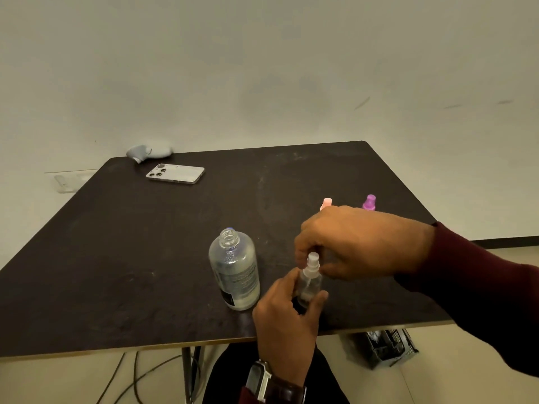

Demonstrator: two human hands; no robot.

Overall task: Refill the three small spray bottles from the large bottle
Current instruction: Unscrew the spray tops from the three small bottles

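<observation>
Clear spray bottle (309, 282) sits in the left hand's (287, 322) curled grip; right hand (358, 243) pinches its nozzle cap (313, 259), large bottle (234, 269) uncapped beside on the bench (145, 258).

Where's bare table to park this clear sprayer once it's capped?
Bare table lies left of the large bottle, up to the phone. Crowded: both hands grip the clear spray bottle; pink and purple sprayers behind.

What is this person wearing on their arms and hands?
Both hands are bare, without gloves or visible rings. The right hand comes out of a long dark maroon sleeve. The left hand has a wristwatch with a metal case and dark brown strap, beside a maroon cuff.
</observation>
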